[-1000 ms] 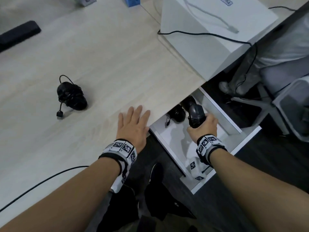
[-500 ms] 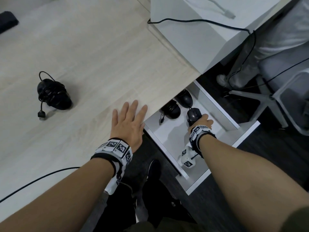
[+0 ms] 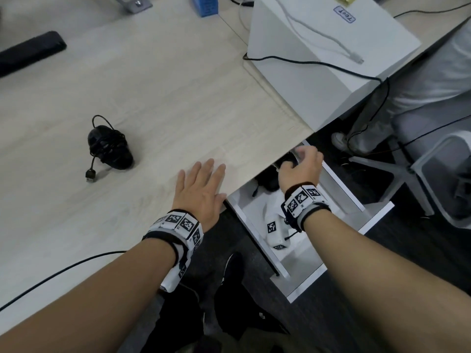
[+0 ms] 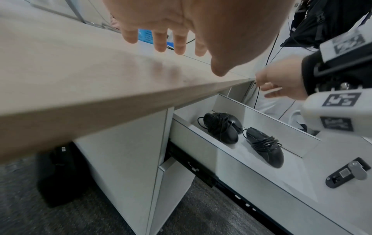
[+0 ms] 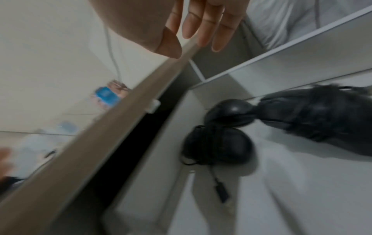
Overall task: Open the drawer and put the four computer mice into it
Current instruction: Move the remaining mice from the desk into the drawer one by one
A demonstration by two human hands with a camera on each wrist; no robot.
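Right hand (image 3: 300, 166) now lifted off the third mouse (image 4: 265, 149) in the drawer (image 4: 201, 147), fingers slack; left hand (image 3: 201, 192) flat on desk (image 3: 153, 98).

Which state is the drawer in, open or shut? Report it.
Open: the drawer is pulled out from under the desk, exposing black mice inside.

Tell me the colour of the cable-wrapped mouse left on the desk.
Black cable-wrapped mouse, clearest in the head view.

Soft even light; right wrist view motion-blurred.
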